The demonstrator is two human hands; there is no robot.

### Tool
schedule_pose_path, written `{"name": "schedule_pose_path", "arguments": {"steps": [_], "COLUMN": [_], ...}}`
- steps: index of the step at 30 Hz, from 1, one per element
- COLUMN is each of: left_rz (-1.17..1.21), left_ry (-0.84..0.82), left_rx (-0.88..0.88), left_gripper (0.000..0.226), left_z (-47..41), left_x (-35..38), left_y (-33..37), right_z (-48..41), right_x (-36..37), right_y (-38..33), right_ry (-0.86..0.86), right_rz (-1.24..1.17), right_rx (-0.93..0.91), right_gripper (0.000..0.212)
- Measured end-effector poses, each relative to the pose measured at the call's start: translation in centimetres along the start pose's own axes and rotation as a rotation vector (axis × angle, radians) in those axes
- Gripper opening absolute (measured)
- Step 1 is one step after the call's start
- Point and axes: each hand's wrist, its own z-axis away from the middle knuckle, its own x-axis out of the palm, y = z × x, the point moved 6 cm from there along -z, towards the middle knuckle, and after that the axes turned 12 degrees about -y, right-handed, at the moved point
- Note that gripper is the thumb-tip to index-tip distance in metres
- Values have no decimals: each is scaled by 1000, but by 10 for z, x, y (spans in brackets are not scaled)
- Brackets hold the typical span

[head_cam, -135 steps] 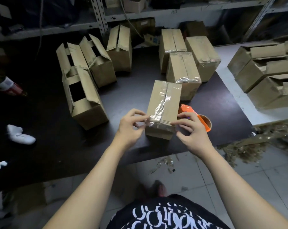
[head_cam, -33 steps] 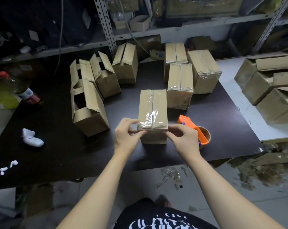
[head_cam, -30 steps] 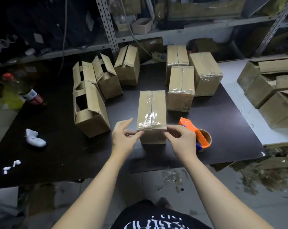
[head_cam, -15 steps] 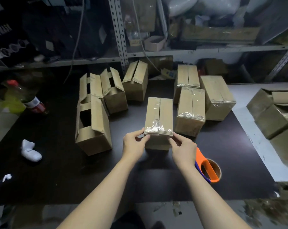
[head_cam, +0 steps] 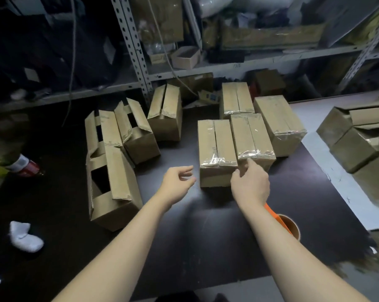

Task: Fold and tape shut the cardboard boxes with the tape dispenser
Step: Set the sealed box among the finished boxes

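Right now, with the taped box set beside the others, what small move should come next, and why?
Probably the left hand reaches for the nearest open box: the taped box stands against the sealed boxes, the left hand holds nothing, and that open box's flaps are untaped. The tape dispenser lies nearby.

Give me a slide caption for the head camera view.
Right hand touches a taped box on the dark table; left hand open beside it.
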Motion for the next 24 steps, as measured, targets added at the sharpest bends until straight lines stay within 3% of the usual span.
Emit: {"name": "schedule_pose_path", "arguments": {"steps": [3, 5, 9, 14, 16, 18, 24], "left_rz": [118, 167, 87, -67, -53, -99, -45], "left_ry": [-18, 3, 238, 556, 539, 466, 163], "left_rx": [120, 207, 274, 32, -37, -56, 6], "left_gripper": [40, 38, 30, 22, 17, 25, 49], "left_z": [45, 83, 145, 157, 139, 117, 56], "left_x": [-35, -69, -167, -274, -295, -301, -270], "left_y": [19, 35, 37, -29, -55, -70, -88], "right_z": [19, 25, 43, 94, 109, 121, 141], "right_x": [-3, 12, 57, 117, 138, 157, 186], "right_y": [-22, -42, -89, -137, -149, -156, -141], "right_ry": [98, 54, -234, -562, -655, -703, -496], "right_rz": [15, 60, 86, -29, -55, -60, -238], "right_rx": [-173, -318, -462, -570, -547, -517, -368], "right_gripper": [43, 37, 33, 37, 41, 45, 35]}}
